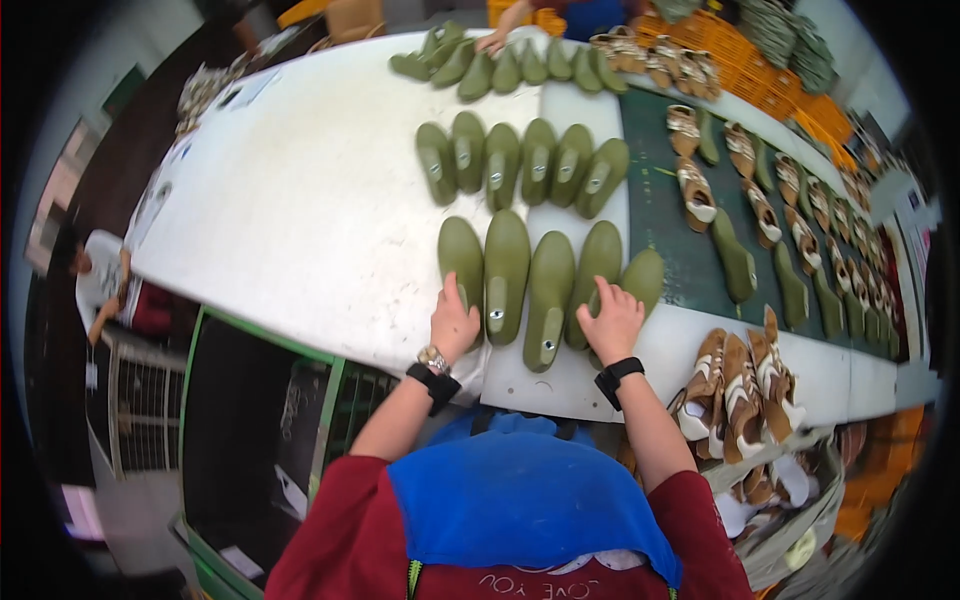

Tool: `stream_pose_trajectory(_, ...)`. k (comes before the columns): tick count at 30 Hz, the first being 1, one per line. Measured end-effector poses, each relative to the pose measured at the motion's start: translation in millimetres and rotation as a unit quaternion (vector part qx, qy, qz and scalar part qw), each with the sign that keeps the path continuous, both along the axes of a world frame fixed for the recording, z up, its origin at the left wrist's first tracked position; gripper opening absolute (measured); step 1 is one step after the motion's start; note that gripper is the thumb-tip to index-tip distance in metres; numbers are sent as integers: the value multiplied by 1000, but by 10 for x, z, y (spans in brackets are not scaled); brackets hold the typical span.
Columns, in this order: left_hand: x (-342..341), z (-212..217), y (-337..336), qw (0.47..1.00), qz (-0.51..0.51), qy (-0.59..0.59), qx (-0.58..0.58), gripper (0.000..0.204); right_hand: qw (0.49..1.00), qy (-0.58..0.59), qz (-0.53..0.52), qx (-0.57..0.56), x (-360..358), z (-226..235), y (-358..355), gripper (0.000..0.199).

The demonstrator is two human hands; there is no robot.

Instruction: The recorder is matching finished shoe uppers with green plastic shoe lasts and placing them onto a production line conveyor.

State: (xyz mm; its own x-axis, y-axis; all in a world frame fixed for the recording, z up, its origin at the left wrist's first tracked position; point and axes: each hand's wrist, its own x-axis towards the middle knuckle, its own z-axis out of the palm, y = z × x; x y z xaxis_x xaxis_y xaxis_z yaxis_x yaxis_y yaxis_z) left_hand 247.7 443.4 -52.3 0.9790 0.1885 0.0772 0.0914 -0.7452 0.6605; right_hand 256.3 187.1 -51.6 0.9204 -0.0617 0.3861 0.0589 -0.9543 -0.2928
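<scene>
Nearest, at six o'clock: blue apron (520, 500) over red sleeves, forearms rising toward a white table (300, 230). Left hand (453, 322), watch and dark strap at the wrist, resting palm-down and spread on the heel end of the leftmost green shoe form (461, 262) in the near row (545, 280) of five, not clasped around it. Right hand (612, 320), dark band at the wrist, lying likewise flat, fingers loose, between the fourth form (596, 270) and the fifth (640, 285). Forms probably hard moulded plastic, stiff, smooth, fairly light, apt to slide on the tabletop; best taken across the narrow heel end or around the waist. Second row (520, 160) of six at twelve o'clock, third row (500, 65) beyond. At four o'clock, tan-and-white shoe uppers (740, 385) stacked at the table edge, more in a bin (800, 520) below. At two o'clock, orange crates (740, 50), contents too small to tell.
</scene>
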Motion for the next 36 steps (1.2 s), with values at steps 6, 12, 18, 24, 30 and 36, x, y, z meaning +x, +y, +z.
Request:
stream_pose_trajectory(6,42,-83,175,994,-65,-31,-82,69,998,51,5,31,-37,99,-94,50)
stream_pose_trajectory(12,123,205,-380,951,-152,-214,163,67,991,68,-22,109,-377,223,-574,59)
stream_pose_trajectory(18,155,433,-1492,920,-294,-192,176,58,966,226,23,123,-580,314,-575,78)
stream_pose_trajectory(24,179,-46,-1814,904,-312,-105,274,56,957,265,31,115,-466,252,-518,76)
stream_pose_trajectory(30,165,345,-1627,904,-282,-107,302,65,970,233,-19,68,182,193,-868,73)
stream_pose_trajectory(36,140,284,-1474,930,-235,-80,270,62,957,274,-95,26,1033,-152,-1296,51)
